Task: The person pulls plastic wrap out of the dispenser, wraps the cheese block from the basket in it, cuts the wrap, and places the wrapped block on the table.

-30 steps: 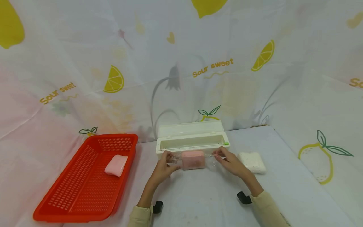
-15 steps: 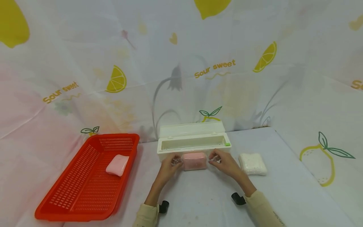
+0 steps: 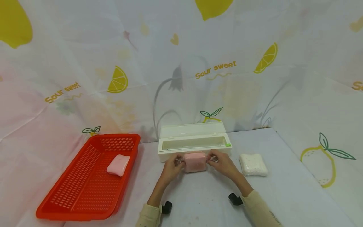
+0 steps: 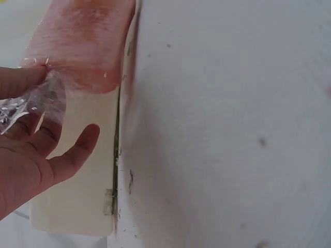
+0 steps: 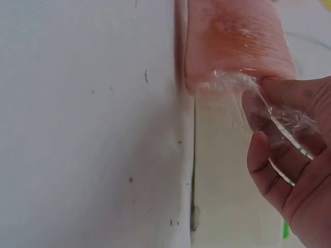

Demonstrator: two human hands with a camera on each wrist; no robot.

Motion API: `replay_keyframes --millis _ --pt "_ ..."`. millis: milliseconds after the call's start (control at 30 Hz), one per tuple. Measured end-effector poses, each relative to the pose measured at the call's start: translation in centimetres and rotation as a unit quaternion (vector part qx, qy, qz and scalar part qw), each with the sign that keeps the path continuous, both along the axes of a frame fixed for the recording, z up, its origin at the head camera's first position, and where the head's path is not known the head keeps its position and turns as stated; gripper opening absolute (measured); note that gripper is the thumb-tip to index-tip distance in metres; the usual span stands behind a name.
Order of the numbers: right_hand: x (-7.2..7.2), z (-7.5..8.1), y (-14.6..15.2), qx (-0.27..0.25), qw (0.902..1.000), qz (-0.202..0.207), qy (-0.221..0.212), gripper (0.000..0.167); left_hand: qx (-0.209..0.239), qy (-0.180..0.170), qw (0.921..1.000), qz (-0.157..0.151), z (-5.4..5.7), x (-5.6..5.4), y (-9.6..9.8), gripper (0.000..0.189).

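You have two pink blocks here, one white block, one basket and one box.

One soft pink block in shiny see-through wrap (image 3: 195,162) is between your two hands, just in front of the box, near the middle of the far edge of the white tabletop (image 3: 286,179). You can't tell if its bottom touches the tabletop. Your left hand (image 3: 172,167) pinches the loose, crinkly plastic wrap (image 4: 51,98) at one end of the block. Your right hand (image 3: 222,162) pinches the wrap at the other end. So the fingers of both hands are close together on the wrap, and one finger of your left hand sticks out.

The one long white plastic box (image 3: 195,148) is by the far edge, with its one lid (image 3: 193,128) up. It has one small green bit (image 3: 228,145) at its right end.

The one red plastic basket with holes (image 3: 93,194) is at the tabletop's left side. The other plain pink block (image 3: 118,165) is in it, by its right wall. The one white square block in clear wrap (image 3: 253,164) lies toward the right edge of the tabletop, well apart from the basket.
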State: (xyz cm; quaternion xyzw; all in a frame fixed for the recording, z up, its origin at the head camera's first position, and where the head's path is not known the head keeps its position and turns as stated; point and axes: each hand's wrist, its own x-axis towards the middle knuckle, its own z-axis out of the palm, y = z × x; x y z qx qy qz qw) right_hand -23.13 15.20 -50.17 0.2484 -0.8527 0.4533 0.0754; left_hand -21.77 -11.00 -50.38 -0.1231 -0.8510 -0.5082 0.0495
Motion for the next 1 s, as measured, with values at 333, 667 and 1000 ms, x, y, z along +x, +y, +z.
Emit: replay_keyframes --millis 333,667,1000 --pt "2.4 1.7 0.7 0.028 0.9993 0.023 -0.010 0.016 0.091 -0.016 0.9956 -0.016 1.6 0.5 -0.1 0.016" --pt "7.8 4.2 0.1 0.190 0.9809 0.010 0.041 0.017 0.088 -0.029 0.9944 -0.052 2.8 0.1 1.1 0.018" --pt "11.7 4.7 -0.2 0.211 0.9724 0.097 -0.016 0.021 0.004 -0.045 0.9871 -0.154 1.6 -1.0 3.3 0.013"
